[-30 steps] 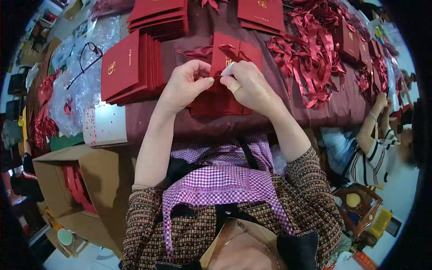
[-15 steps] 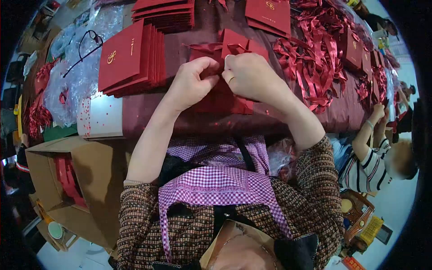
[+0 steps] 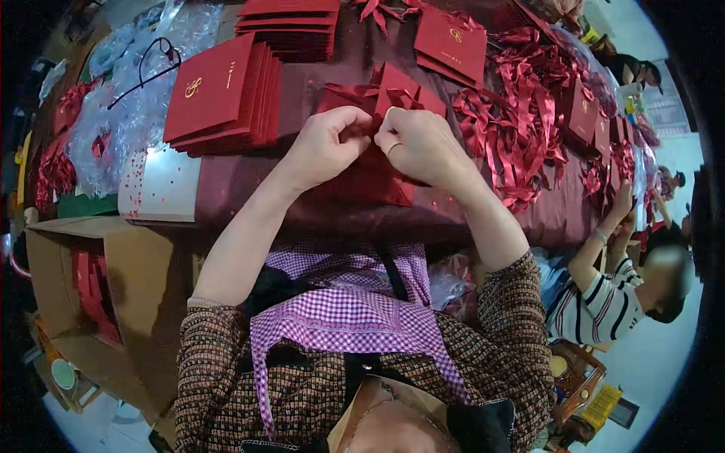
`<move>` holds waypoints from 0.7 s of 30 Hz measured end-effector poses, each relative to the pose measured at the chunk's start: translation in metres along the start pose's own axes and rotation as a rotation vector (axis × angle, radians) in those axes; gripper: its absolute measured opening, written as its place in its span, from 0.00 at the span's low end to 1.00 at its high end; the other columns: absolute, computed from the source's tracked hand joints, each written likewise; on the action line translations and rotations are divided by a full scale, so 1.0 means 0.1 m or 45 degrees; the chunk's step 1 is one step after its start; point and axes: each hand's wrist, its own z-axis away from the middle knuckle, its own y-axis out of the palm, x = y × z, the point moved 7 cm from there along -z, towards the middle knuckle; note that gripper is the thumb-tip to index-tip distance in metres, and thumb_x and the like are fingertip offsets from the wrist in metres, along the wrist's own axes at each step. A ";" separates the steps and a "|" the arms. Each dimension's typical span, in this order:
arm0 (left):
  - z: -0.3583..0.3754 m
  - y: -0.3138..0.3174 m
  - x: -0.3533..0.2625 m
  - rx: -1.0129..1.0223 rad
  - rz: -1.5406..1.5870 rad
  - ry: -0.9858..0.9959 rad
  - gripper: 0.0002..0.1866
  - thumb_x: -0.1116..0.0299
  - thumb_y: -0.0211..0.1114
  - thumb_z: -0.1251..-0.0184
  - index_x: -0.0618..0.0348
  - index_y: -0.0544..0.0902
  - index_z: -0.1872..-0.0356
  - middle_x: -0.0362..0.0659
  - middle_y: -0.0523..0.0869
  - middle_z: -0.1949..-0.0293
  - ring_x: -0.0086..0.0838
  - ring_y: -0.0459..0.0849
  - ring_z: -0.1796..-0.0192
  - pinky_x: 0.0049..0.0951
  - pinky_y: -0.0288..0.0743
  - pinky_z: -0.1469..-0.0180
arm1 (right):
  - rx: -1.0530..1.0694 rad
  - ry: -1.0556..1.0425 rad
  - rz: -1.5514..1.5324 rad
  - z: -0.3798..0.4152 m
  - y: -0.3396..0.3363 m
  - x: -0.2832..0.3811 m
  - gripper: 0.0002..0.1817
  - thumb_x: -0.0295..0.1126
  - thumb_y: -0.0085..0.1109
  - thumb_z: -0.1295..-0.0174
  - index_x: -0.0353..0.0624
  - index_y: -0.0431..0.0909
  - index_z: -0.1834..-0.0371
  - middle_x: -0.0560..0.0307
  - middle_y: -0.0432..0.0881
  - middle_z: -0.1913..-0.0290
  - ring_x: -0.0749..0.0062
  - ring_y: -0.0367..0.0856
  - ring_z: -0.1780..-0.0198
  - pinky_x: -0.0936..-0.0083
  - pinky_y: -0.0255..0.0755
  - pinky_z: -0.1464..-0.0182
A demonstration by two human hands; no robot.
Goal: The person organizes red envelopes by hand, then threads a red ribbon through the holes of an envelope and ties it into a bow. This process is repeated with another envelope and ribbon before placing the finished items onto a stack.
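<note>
A red paper gift bag (image 3: pixel 370 187) lies on the dark red table cover in front of me, partly hidden by my hands. Red satin ribbon (image 3: pixel 352 93) loops over its upper part. My left hand (image 3: pixel 330 146) is closed in a pinch at the bag's middle, with thumb and forefinger curled together. Close beside it, my right hand (image 3: pixel 424 145), wearing a ring, has its fingers bent tightly at the ribbon. The bit of ribbon between the fingertips is mostly hidden. To the left stands a stack of folded red bags (image 3: pixel 215 94) with gold print.
Loose red ribbons (image 3: pixel 521 113) are heaped on the right. More red bags (image 3: pixel 451 47) lie at the back. Clear plastic wrap (image 3: pixel 128 113) and black-rimmed glasses (image 3: pixel 143 79) are on the left. Below is an open cardboard box (image 3: pixel 143 302). Another person (image 3: pixel 604 302) works at right.
The view has shifted slightly. My hands stay close together at the bag, the right one turned a little with its knuckles drawn in.
</note>
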 end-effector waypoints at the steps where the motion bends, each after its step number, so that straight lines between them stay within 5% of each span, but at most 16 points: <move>1: 0.01 -0.01 -0.01 -0.007 0.002 -0.003 0.12 0.79 0.63 0.43 0.68 0.79 0.57 0.42 0.85 0.63 0.19 0.80 0.59 0.23 0.74 0.55 | -0.015 -0.078 0.183 0.00 0.01 0.06 0.07 0.30 0.56 0.46 0.36 0.76 0.73 0.45 0.80 0.76 0.52 0.82 0.69 0.59 0.73 0.64; 4: 0.00 -0.02 -0.11 0.015 -0.133 0.147 0.13 0.78 0.64 0.43 0.68 0.79 0.56 0.42 0.85 0.63 0.19 0.80 0.59 0.23 0.75 0.55 | -0.124 -0.345 0.581 0.08 0.00 0.36 0.08 0.30 0.56 0.46 0.37 0.73 0.76 0.45 0.77 0.79 0.50 0.80 0.70 0.54 0.71 0.64; 5: 0.00 -0.02 -0.09 0.038 -0.041 0.112 0.12 0.79 0.63 0.43 0.68 0.79 0.56 0.42 0.85 0.63 0.19 0.80 0.59 0.23 0.75 0.55 | -0.113 -0.408 0.658 0.10 -0.03 0.43 0.11 0.35 0.55 0.44 0.37 0.76 0.75 0.50 0.79 0.79 0.53 0.81 0.73 0.62 0.73 0.62; 10: -0.02 -0.05 0.01 -0.012 0.386 -0.128 0.11 0.82 0.60 0.39 0.67 0.80 0.55 0.38 0.84 0.62 0.17 0.79 0.60 0.20 0.74 0.56 | 0.038 0.043 -0.215 -0.04 -0.15 -0.02 0.12 0.35 0.59 0.44 0.34 0.80 0.66 0.38 0.82 0.69 0.47 0.83 0.61 0.60 0.75 0.59; 19: -0.02 -0.13 0.06 -0.138 0.480 -0.136 0.13 0.81 0.62 0.40 0.67 0.79 0.54 0.36 0.81 0.64 0.15 0.77 0.63 0.16 0.73 0.58 | -0.103 0.039 -0.465 0.07 -0.13 -0.13 0.10 0.29 0.61 0.43 0.35 0.79 0.60 0.41 0.82 0.63 0.49 0.80 0.55 0.63 0.72 0.53; 21: -0.01 -0.12 0.02 -0.156 0.510 -0.126 0.12 0.81 0.62 0.40 0.67 0.79 0.54 0.36 0.81 0.66 0.15 0.76 0.64 0.16 0.73 0.60 | -0.251 -0.071 -0.241 0.12 -0.17 -0.11 0.09 0.28 0.62 0.41 0.35 0.78 0.61 0.47 0.83 0.61 0.59 0.83 0.57 0.71 0.74 0.55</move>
